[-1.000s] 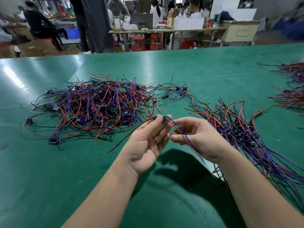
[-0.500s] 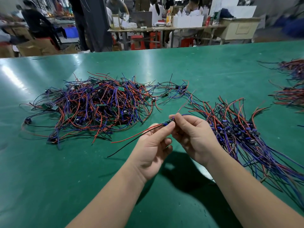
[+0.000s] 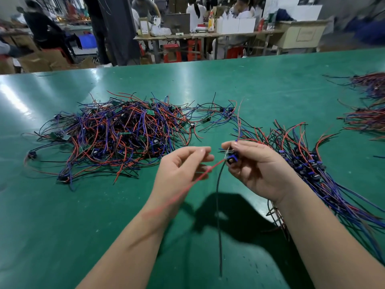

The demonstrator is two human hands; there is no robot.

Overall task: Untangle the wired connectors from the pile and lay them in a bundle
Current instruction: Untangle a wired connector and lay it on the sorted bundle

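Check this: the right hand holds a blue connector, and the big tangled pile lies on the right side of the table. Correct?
No. The head view shows the right hand holding the blue connector, but the big tangled pile lies on the left side of the table; the straightened bundle is the one on the right.

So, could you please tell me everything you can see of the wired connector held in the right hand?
The wired connector is a small blue and black block, plastic by its look, pinched in the right hand above the green table. A red wire runs from it down-left across the left hand, blurred, so a grip there cannot be told. A black wire hangs from it towards the camera, its end free.
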